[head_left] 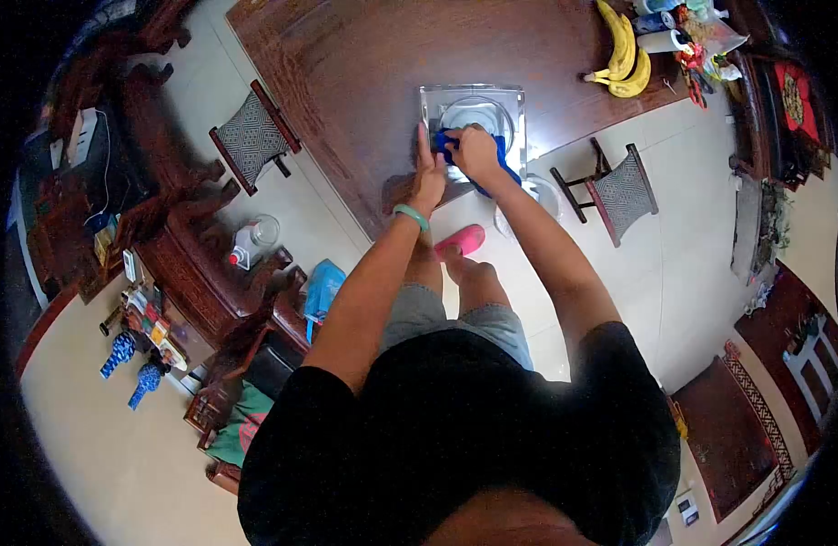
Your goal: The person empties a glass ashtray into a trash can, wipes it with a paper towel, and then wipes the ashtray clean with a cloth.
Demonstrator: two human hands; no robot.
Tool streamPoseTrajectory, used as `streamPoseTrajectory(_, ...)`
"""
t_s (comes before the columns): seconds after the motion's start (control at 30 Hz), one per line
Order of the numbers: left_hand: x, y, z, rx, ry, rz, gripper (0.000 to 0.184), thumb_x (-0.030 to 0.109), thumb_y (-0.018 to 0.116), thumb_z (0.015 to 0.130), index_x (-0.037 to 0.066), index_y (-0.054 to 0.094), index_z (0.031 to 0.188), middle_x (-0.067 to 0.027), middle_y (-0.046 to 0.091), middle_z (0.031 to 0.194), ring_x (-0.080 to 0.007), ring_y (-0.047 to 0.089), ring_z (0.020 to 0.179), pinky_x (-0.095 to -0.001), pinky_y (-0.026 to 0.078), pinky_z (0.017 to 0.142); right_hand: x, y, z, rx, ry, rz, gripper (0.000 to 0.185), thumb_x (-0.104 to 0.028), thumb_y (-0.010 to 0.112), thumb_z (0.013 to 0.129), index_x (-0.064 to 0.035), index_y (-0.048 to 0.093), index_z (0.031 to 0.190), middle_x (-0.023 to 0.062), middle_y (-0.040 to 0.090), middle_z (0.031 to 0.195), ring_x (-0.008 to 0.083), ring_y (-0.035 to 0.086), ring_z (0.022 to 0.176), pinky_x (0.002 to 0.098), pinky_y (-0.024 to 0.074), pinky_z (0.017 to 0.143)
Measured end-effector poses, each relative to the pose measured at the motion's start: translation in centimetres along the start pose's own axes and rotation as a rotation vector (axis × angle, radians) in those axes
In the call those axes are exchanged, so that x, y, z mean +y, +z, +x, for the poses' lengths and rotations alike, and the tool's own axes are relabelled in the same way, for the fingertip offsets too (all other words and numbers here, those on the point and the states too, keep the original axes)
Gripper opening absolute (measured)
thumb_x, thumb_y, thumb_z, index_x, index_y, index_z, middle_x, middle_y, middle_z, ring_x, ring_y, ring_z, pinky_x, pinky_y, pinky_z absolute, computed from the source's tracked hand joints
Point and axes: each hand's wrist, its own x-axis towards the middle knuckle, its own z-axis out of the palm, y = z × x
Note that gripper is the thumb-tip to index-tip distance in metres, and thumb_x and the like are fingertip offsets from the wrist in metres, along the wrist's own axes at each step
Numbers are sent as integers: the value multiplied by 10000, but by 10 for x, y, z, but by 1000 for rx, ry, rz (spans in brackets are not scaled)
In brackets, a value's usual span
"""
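A clear, square-edged tray (474, 90) with a round inner rim sits at the edge of the dark wooden table. My left hand (427, 178) grips its left side, with fingers stretched along the edge; a pale green bangle (411, 217) is on that wrist. Inside the tray, my right hand (474, 151) is closed on a blue cloth (507, 168) pressed against its surface. Part of the cloth hangs over the near right side of the tray, and part shows by my left thumb. My right hand hides the middle of the tray.
Bananas (622, 55) lie on the table (364, 55) at the far right, near bottles and packets. Folding stools stand left (252, 136) and right (623, 193). Below the tray is a clear-lined bin (546, 196). A large plastic bottle (252, 242) stands on the floor at left.
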Motion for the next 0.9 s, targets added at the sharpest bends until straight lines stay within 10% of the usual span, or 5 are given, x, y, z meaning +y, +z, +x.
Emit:
streamPoseTrajectory(0.2,19,-3,-6,-38,-30,-70,675,57,398,905,114,-11,1438,-199,142,1465,-337,202,1334,-363,199,1078,-11,20,12,613,106,221,310,-25,635,660,-69,569,960,125,638,754,304,571,821,402,442,708)
streamPoseTrajectory(0.33,19,-4,-5,-26,-5,52,713,4,417,882,125,-15,1437,-239,162,1446,-329,254,1316,-354,269,1045,-5,4,-13,447,-7,84,234,-82,631,709,-92,588,938,118,619,744,304,545,754,400,423,682)
streamPoseTrajectory(0.5,16,-3,-6,-20,-15,111,702,22,406,884,128,-13,1437,-253,331,1342,-337,429,1160,-337,375,948,-7,-14,-48,102,-176,-104,521,-215,635,717,-152,505,1218,24,436,1319,282,401,1137,471,347,865)
streamPoseTrajectory(0.9,29,-3,-11,-18,-46,100,684,80,379,930,197,-62,1441,-119,479,1020,-176,470,692,-299,455,690,16,-7,1,-69,-252,-505,506,-172,480,835,-149,396,1334,-5,327,1404,283,400,1167,447,428,807)
